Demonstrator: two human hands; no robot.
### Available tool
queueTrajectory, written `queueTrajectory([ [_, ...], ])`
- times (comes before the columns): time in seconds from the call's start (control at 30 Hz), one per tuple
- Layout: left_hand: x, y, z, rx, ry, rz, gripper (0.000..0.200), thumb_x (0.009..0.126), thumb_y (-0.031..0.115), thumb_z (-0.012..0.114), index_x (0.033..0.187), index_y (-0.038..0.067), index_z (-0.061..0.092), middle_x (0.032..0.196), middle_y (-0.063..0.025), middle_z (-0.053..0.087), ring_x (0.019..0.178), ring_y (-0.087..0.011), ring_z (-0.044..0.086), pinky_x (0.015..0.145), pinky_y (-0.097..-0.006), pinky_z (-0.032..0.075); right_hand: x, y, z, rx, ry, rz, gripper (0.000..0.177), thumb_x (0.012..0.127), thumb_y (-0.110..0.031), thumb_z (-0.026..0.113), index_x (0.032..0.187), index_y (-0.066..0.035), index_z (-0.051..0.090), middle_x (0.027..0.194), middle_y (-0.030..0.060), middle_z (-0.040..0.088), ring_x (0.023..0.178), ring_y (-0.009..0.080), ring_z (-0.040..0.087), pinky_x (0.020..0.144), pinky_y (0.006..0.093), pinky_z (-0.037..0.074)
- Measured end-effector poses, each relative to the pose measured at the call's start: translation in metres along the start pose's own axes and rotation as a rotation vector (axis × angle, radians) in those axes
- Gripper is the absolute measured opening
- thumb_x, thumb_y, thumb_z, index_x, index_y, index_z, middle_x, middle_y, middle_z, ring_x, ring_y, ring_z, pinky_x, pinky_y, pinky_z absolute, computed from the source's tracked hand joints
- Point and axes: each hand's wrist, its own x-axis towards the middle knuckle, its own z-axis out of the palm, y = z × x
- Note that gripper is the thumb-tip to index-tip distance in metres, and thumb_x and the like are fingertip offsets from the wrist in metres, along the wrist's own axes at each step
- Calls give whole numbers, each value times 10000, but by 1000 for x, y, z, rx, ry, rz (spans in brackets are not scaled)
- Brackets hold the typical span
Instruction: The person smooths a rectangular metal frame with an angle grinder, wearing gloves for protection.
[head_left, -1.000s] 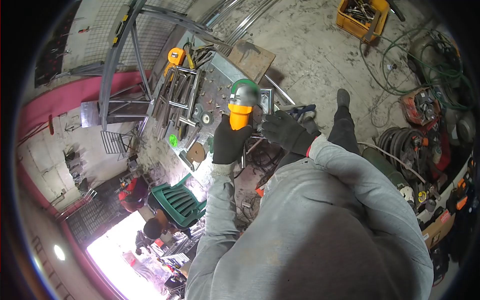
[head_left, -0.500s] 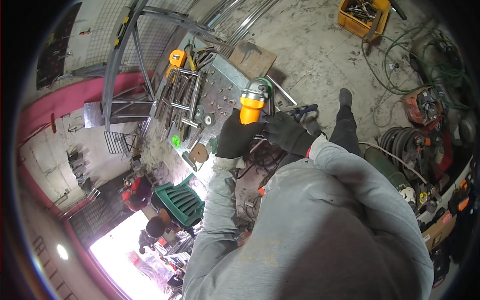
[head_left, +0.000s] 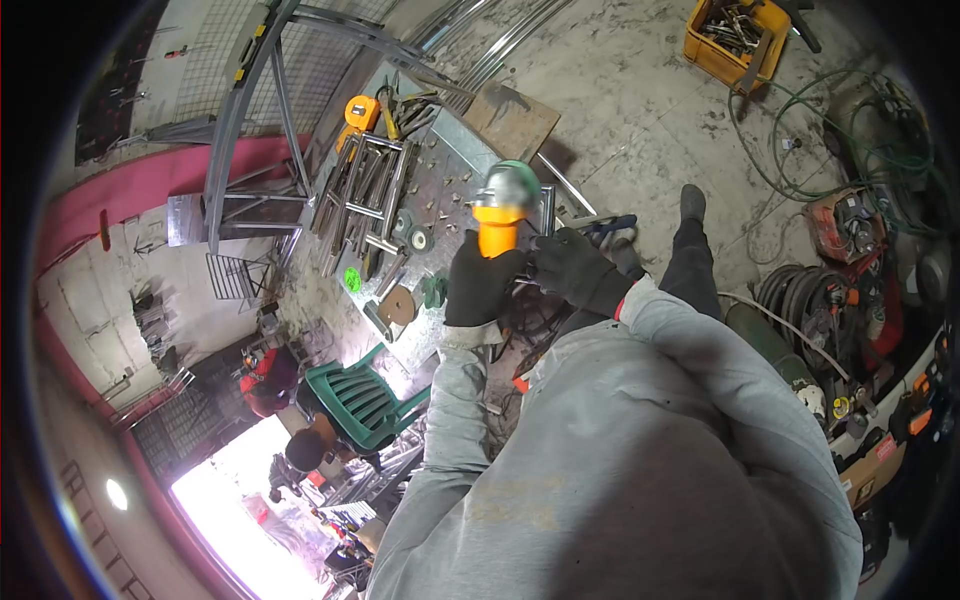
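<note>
An angle grinder (head_left: 496, 238) with an orange body points away from me. Its grey head and the green rim around it are blurred. My left hand (head_left: 480, 282), in a black glove, is closed around the grinder's body. Just to the right is my right hand (head_left: 580, 268), also gloved, with its fingers curled close to the grinder's rear. What those fingers hold, if anything, is hidden. Beneath the grinder is a metal work table (head_left: 446, 205) with a brown disc (head_left: 398, 306), a small grinding wheel (head_left: 418, 239) and a metal frame (head_left: 377, 180) on it.
An orange tape measure (head_left: 361, 112) and tools lie at the table's far end. A green plastic chair (head_left: 350, 400) stands left, with another person (head_left: 265, 380) beyond. On the right are a yellow crate (head_left: 705, 48), a green hose (head_left: 765, 135) and a gas cylinder (head_left: 775, 345).
The grinder and my left hand have shifted slightly toward me, and the grinder's head has become blurred. My right hand has stayed close beside it, with a little more space between the hands.
</note>
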Motion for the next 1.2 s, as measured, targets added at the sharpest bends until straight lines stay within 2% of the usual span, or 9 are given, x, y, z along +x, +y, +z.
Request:
queueTrajectory([
  [0.03, -1, -3, 0, -1, 0, 2, 494, 820, 317, 865, 1083, -61, 686, 911, -195, 773, 850, -321, 778, 760, -438, 587, -1, 0, -1, -2, -1, 0, 161, 867, -254, 720, 999, -174, 766, 1105, 12, 704, 1207, 245, 650, 1048, 483, 508],
  [0.1, -2, -6, -2, -304, 135, -410, 425, 867, 236, 820, 1145, -51, 677, 915, -149, 756, 801, -249, 742, 753, -386, 578, 0, 0, -2, -7, 39, -23, 170, 863, -263, 727, 999, -170, 767, 1120, 16, 697, 1194, 248, 653, 1039, 478, 505],
  [0.17, -5, -7, 3, -295, 151, -391, 415, 855, 232, 820, 1136, -36, 674, 913, -152, 762, 802, -258, 744, 747, -405, 580, -1, 0, -1, -10, 10, -17, 183, 859, -266, 729, 1012, -169, 763, 1140, 19, 695, 1211, 250, 651, 1039, 475, 503],
  [0.27, -11, 14, 12, -248, 101, -285, 490, 795, 330, 865, 1113, 12, 672, 926, -235, 778, 883, -436, 782, 762, -521, 593, -10, -1, 13, -20, -120, 26, 207, 859, -270, 729, 1038, -170, 753, 1186, 26, 692, 1256, 256, 641, 1051, 476, 499],
  [0.5, -13, -6, 15, -147, 261, -429, 471, 814, 330, 850, 1115, 21, 663, 963, -244, 782, 935, -450, 780, 799, -533, 597, -3, 1, 1, -13, -25, -21, 229, 837, -290, 761, 1033, -170, 760, 1218, 24, 696, 1304, 257, 623, 1081, 490, 486],
  [0.67, -19, 18, 13, -238, 78, -348, 504, 810, 329, 854, 1157, 20, 660, 977, -242, 781, 936, -453, 775, 792, -535, 587, -13, 1, 14, -35, -110, -10, 320, 805, -305, 805, 1089, -167, 756, 1242, 27, 692, 1330, 264, 616, 1098, 504, 478],
  [0.8, -24, 5, 20, -184, 197, -374, 484, 821, 311, 848, 1160, 18, 663, 973, -245, 780, 928, -459, 773, 788, -539, 587, -7, 4, 4, 7, -46, -39, 368, 794, -296, 823, 1125, -153, 748, 1277, 38, 688, 1352, 277, 608, 1112, 519, 474],
  [1.1, -19, 15, 21, -59, 104, -268, 512, 804, 332, 869, 1149, 20, 656, 939, -239, 771, 910, -477, 758, 765, -542, 592, -14, 5, 0, 49, -202, -11, 279, 839, -266, 781, 1094, -156, 746, 1267, 26, 694, 1318, 264, 630, 1107, 498, 482],
  [1.2, -14, 19, 6, -142, 82, -309, 519, 807, 327, 865, 1132, -12, 645, 914, -233, 763, 883, -439, 772, 764, -514, 589, -7, 4, 2, 39, -64, -16, 245, 855, -259, 758, 1082, -167, 754, 1243, 16, 696, 1309, 250, 631, 1109, 488, 485],
])
